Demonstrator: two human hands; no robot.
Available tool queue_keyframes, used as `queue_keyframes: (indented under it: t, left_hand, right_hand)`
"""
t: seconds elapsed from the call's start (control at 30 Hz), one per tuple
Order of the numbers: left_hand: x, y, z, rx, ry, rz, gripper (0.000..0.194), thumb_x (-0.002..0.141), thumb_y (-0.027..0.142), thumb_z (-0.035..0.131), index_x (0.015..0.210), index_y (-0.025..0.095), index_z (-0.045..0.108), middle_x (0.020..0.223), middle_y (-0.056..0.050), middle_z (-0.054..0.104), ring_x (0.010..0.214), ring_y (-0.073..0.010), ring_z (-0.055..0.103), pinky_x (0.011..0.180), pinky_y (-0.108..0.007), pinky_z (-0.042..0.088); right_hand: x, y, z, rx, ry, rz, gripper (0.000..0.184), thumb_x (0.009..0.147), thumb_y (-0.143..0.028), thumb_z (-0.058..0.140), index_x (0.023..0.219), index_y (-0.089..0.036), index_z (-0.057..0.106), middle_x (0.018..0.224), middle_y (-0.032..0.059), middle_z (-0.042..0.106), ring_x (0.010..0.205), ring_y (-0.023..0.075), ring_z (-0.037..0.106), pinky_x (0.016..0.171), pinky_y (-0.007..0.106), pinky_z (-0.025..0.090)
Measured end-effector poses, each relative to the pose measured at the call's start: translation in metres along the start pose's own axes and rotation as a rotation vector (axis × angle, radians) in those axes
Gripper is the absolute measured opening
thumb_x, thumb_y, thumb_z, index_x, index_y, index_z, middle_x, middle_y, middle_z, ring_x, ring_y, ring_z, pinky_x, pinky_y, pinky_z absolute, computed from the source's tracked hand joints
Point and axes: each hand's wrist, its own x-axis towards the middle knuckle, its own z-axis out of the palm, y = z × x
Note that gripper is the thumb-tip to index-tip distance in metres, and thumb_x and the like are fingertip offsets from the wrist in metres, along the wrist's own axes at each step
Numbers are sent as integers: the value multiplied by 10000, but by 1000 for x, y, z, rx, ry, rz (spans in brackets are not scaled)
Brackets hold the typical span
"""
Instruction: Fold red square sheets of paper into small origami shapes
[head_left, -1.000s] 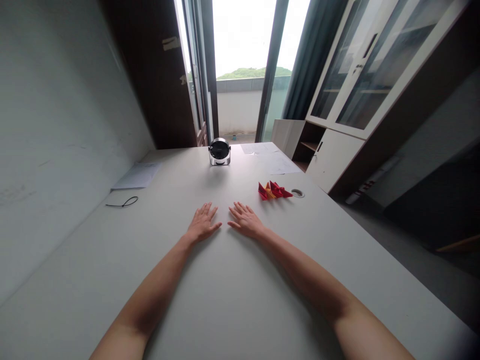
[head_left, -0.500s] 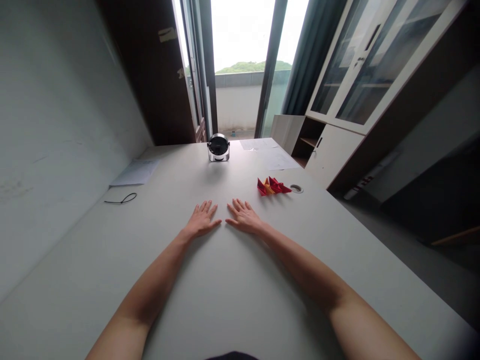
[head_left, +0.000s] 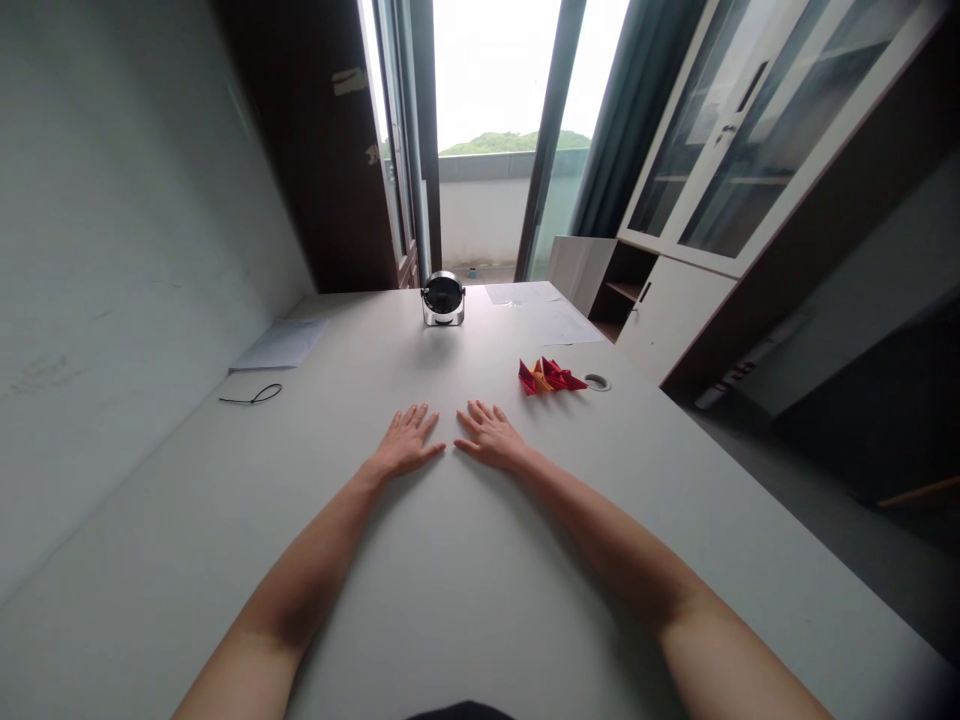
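Note:
My left hand (head_left: pixel 406 441) lies flat on the white table (head_left: pixel 465 580), palm down with its fingers spread. Beside it, a small gap away, my right hand (head_left: pixel 489 436) rests the same way, and the thumbs point toward each other. Neither hand holds anything. Beyond my right hand, to the right, stand several folded red and orange paper pieces (head_left: pixel 551 376) that look like origami. A roll of tape (head_left: pixel 597 382) lies against their right end. Straight ahead near the far edge is a round black device on a metal stand (head_left: pixel 443 299).
At the left lie a looped black cord (head_left: pixel 259 394) and some white paper sheets (head_left: pixel 281 343) by the wall. More sheets (head_left: pixel 566 327) lie at the far right of the table. A cabinet (head_left: pixel 682 310) with an open lower door stands beyond the right edge.
The whole view has shifted slightly, so the surroundings appear a little to the right and lower. Both hands stay flat in the same place on the table.

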Motion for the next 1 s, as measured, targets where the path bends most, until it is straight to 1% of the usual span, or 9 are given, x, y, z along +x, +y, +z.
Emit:
queue_keyframes:
  t: [0.2,0.43,0.57,0.77,1.0]
  left_hand:
    - [-2,2,-3,4,9,-5,762,893,709,363,1534,300,313,1630,-67,206,1505,-315,147,1198,-512,109]
    - [-3,4,-4,-6,37,-11,697,909,657,401,1506,298,372,1613,-66,263,1493,-314,190,1196,-508,145]
    - [-3,4,-5,20,32,-15,684,916,647,399,1503,299,372,1614,-61,264,1491,-311,196,1195,-510,159]
    - [-3,3,-5,59,26,-13,674,923,652,371,1501,304,368,1614,-50,267,1491,-299,203,1197,-499,179]
    - [-2,3,-4,56,38,-13,634,933,611,395,1487,302,393,1607,-55,283,1483,-303,223,1191,-512,197]
  right_hand:
    - [1,0,-1,16,-14,6,804,914,-741,277,1548,-247,294,1629,117,174,1506,320,122,1197,504,78]
    - [1,0,-2,18,4,8,745,933,-701,305,1534,-261,328,1622,109,212,1500,315,156,1195,500,98]
    - [1,0,-3,11,-4,11,707,947,-677,306,1523,-269,349,1617,105,233,1497,308,171,1193,496,111]
    - [1,0,-4,3,-4,13,704,949,-677,301,1524,-274,346,1617,102,234,1496,304,177,1193,492,118]
    - [1,1,-4,-1,-9,11,707,948,-681,297,1525,-274,343,1616,105,236,1495,309,180,1190,496,126]
